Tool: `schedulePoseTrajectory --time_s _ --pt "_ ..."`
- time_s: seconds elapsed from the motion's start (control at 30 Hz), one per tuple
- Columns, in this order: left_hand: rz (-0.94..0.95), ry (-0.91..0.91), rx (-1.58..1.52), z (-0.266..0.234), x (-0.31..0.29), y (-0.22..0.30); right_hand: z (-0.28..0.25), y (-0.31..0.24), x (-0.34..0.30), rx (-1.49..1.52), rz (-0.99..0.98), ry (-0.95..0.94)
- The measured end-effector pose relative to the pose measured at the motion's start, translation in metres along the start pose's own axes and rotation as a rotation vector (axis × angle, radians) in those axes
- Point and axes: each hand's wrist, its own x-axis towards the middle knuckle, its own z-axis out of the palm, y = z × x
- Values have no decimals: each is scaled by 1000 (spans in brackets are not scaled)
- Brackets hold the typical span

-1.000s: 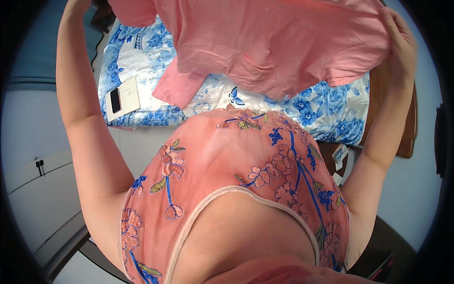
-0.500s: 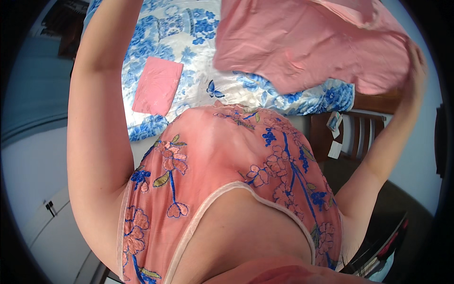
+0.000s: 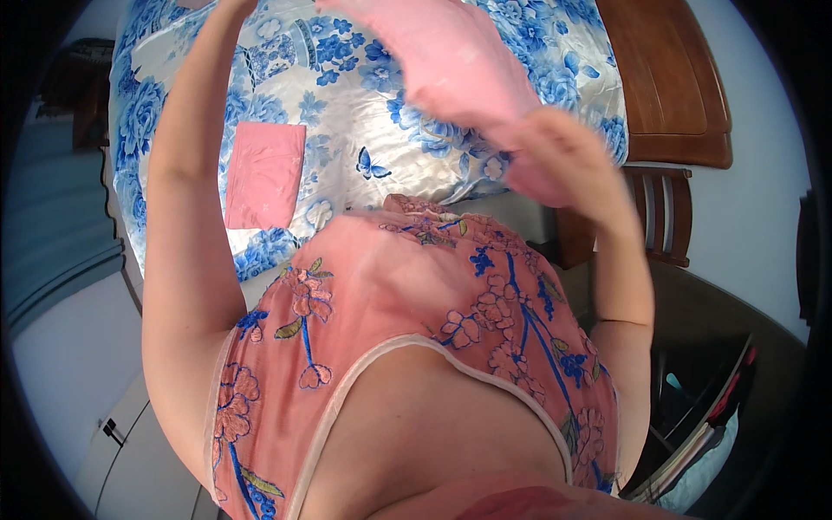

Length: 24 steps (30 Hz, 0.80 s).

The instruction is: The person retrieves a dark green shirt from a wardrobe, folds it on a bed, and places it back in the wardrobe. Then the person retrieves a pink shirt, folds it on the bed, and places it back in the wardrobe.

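My right hand (image 3: 576,169), smeared by motion, grips one end of a pink cloth (image 3: 472,65). The cloth is bunched lengthwise and stretches up and left, over a bed sheet (image 3: 338,139) with blue flowers on white. Whether it is a garment or a plain piece of fabric, I cannot tell. My left arm reaches up past the top edge, so the left hand is out of sight. Beside that arm, a flat folded pink cloth (image 3: 266,176) lies on the sheet. A blue butterfly is printed to its right.
A brown wooden bed end (image 3: 672,82) stands to the right of the sheet. Below it is a slatted wooden chair (image 3: 663,212). Blue-green curtains (image 3: 65,225) hang at the left. A dark rack or box with several items (image 3: 702,433) is at the lower right.
The pink cloth was spread wide at the upper right and is now narrowed and gathered. My right hand has come inward to the left with it. My left arm has shifted slightly.
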Motion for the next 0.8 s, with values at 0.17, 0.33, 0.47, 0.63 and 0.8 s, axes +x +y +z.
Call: schedulePoseTrajectory --time_s 0.17,0.33,0.47,0.63,0.8 --pt "-254 17 -119 -21 -28 -94 132 84 47 -114 -217 -146" --pt "-396 362 -163 -46 -79 -158 249 114 85 -234 -248 -354" --pt "-604 534 -65 -77 -160 -237 303 150 80 -98 -419 -481" --pt "-633 545 378 -54 -320 -312 278 248 79 -121 -146 -431" --pt "-826 589 168 84 -472 -296 164 368 52 349 726 276"
